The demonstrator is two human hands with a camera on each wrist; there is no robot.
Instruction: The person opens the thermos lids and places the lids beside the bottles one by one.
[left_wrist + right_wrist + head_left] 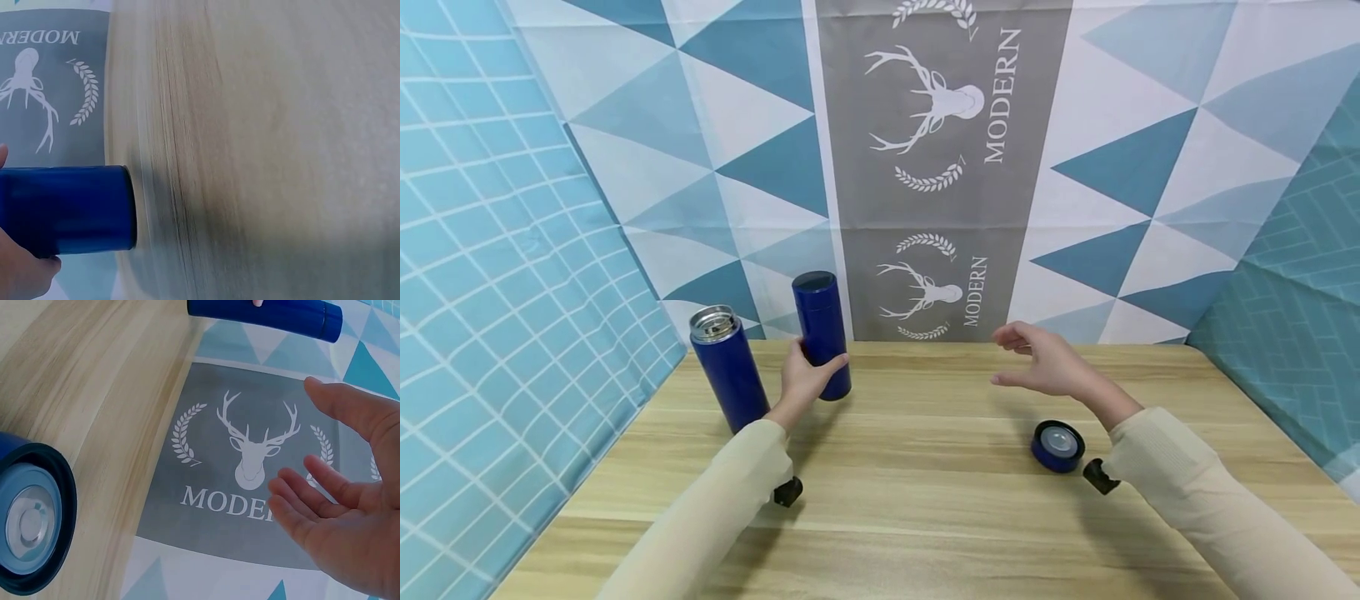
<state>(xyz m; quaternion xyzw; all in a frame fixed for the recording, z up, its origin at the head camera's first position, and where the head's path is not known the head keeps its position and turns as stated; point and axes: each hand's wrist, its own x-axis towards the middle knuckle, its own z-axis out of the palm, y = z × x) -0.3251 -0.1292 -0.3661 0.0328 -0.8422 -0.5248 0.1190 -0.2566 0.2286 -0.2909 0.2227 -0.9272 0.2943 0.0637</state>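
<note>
My left hand (805,379) grips a dark blue thermos bottle (822,321) low on its body, thumb on the right side. This bottle stands upright with its top closed, near the back edge of the table; its lower end (75,209) fills the left side of the left wrist view. Left of it stands a second blue thermos bottle (730,375), uncapped, with a bare silver rim. My right hand (1041,362) is in the air with nothing in it, thumb and fingers spread apart and loosely bent. Below it a blue bottle lid (1057,447) lies with its pale inner side showing.
The wood-grain table (917,500) ends at the back against a patterned cloth (940,200) with grey, white and blue shapes. A blue tiled-print cloth (497,250) hangs along the left side. Black wrist mounts (1101,476) hang below the sleeves.
</note>
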